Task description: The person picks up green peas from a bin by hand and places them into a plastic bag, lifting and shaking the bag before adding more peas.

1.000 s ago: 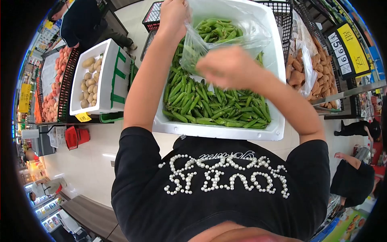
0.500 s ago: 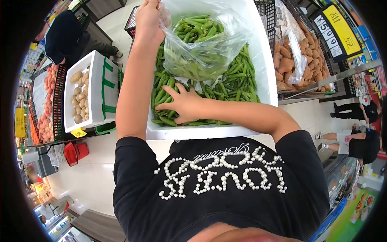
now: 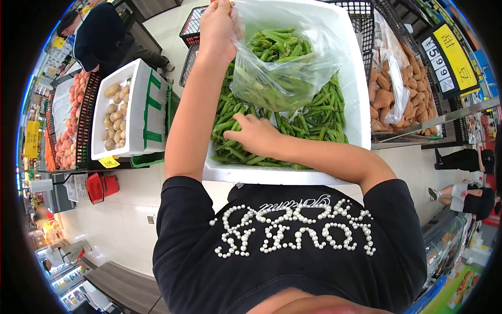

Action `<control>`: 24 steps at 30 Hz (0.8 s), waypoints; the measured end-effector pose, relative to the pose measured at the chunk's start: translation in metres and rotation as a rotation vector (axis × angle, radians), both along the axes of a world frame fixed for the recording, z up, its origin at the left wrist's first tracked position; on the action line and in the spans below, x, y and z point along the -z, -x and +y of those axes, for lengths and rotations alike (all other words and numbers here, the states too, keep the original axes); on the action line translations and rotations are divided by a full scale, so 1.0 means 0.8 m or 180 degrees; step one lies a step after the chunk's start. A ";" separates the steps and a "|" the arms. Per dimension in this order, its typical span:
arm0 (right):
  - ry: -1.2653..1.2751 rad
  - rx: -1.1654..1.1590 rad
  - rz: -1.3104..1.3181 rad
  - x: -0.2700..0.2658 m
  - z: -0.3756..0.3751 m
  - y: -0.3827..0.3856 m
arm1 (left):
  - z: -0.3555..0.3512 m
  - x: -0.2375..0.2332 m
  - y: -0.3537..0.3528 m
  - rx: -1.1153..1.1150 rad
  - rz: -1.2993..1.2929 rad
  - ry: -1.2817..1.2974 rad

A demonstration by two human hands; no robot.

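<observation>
My left hand (image 3: 219,32) is closed on the gathered rim of a clear plastic bag (image 3: 319,65), holding it up at the top of the view. Green pea pods (image 3: 281,44) fill the lower part of the bag, which hangs over a white foam box (image 3: 360,99). A thick layer of loose pea pods (image 3: 320,114) covers the box's bottom. In the near left part of this layer, my right hand (image 3: 256,137) has its fingers curled around some pods. Its palm faces down, so how many pods it grips is hidden.
To the left stands a foam box of potatoes (image 3: 116,123), beside a black crate of reddish produce (image 3: 73,125). Brown tubers (image 3: 405,97) lie right of the pea box, near a yellow price sign (image 3: 454,60). A person in dark clothes (image 3: 102,39) bends at the far left.
My right hand's fingers, spread over the pods before, have drawn together around some of them. My left hand still holds the bag. The whole view has shifted slightly.
</observation>
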State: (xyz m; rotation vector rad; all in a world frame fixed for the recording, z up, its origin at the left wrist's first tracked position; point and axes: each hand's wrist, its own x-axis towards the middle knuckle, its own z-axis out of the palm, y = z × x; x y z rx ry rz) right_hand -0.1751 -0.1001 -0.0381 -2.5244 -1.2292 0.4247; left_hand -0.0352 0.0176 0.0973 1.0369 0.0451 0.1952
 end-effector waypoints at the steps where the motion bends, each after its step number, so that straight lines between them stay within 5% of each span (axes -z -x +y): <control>1: -0.0056 0.0004 0.0026 -0.001 -0.005 -0.006 | 0.000 0.000 0.000 0.0004 -0.0001 0.0003; 13: -0.1482 -0.0102 0.0884 -0.055 -0.053 -0.040 | -0.004 -0.011 0.014 0.0012 -0.0233 -0.0194; 16: -0.1637 0.0010 0.0998 -0.094 -0.064 -0.045 | -0.003 -0.008 0.012 0.0030 -0.0259 -0.0207; 20: -0.2287 0.0309 0.2156 -0.177 -0.076 -0.050 | 0.005 -0.004 0.012 0.0179 -0.0168 -0.0169; 24: -0.3141 0.0503 0.1824 -0.234 -0.086 -0.091 | -0.006 -0.012 0.019 -0.0045 -0.0088 -0.0270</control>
